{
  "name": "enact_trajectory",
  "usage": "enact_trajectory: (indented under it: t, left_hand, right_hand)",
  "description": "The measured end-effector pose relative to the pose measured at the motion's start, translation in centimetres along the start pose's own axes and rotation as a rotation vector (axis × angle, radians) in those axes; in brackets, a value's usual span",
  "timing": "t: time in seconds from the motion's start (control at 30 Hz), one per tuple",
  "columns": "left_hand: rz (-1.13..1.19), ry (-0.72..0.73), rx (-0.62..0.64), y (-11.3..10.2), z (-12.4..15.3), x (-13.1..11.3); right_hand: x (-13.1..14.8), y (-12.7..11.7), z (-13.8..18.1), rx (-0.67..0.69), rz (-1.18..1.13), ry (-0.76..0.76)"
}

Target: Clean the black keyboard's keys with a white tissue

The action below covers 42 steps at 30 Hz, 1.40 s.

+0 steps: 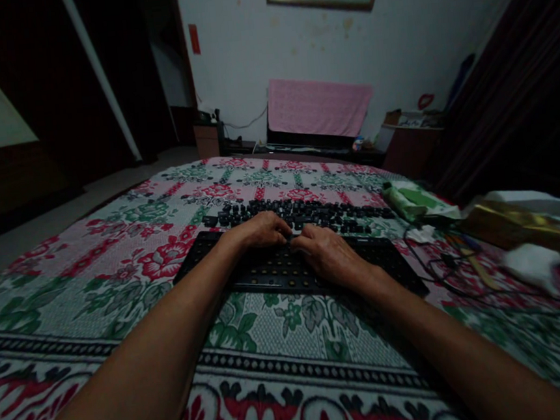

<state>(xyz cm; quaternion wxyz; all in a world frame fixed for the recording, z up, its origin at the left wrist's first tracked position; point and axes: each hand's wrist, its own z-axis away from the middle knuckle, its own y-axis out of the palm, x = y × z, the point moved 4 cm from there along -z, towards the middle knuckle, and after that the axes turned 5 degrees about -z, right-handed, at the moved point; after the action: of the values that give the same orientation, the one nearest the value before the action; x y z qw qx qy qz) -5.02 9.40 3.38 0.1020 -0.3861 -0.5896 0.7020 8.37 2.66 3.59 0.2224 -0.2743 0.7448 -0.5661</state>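
A black keyboard (261, 278) lies flat on a flowered cloth, its key positions bare and showing small yellowish studs. Just beyond its far edge is a long spread of loose black keycaps (353, 211). My left hand (265, 229) reaches over the keyboard's upper middle, fingers curled together and pointing right. Close beside it, my right hand (327, 251) rests over the keyboard with its fingers bent inward. The fingertips of both hands nearly meet; whatever they pinch is too small and dark to make out.
The patterned cloth (163, 331) covers the wide surface. To the right lie a green tissue pack (419, 201), a golden box (511, 222), crumpled white plastic (532, 263) and a black cable (463, 283). A pink towel (317, 105) hangs over something at the far wall.
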Motion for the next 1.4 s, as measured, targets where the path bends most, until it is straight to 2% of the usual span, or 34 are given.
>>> enact_trajectory:
  t: [0.17,0.37,0.53,0.73,0.83,1.03,1.27,1.4]
  left_hand:
    - [-0.020,0.003,-0.006,0.0,-0.1,0.2]
    - [-0.020,-0.006,0.009,0.1,-0.1,0.2]
    - [0.009,-0.018,0.010,0.1,0.0,0.2]
    - [-0.011,-0.035,-0.002,0.1,0.0,0.3]
    - [-0.013,-0.037,0.008,0.0,0.0,0.1]
    - [-0.002,-0.063,0.001,0.0,0.1,0.0]
    - [0.008,-0.061,-0.006,-0.2,0.2,-0.2]
    - [0.007,-0.065,-0.008,-0.2,0.3,-0.3]
  right_hand:
    - [-0.6,0.1,0.3,0.009,-0.062,0.005]
    - [-1.4,0.1,0.3,-0.105,-0.193,0.065]
    - [-0.7,0.5,-0.2,-0.031,-0.170,0.020]
    - [-1.2,-0.1,0.3,0.006,-0.138,0.043]
    - [-1.3,-0.3,0.8,-0.002,-0.154,0.054]
    - [-0.3,-0.3,1.3,-0.001,-0.179,-0.053]
    - [-1.0,-0.9,2.0,-0.014,-0.185,0.006]
    - [-0.1,-1.1,1.9,-0.049,-0.219,-0.079]
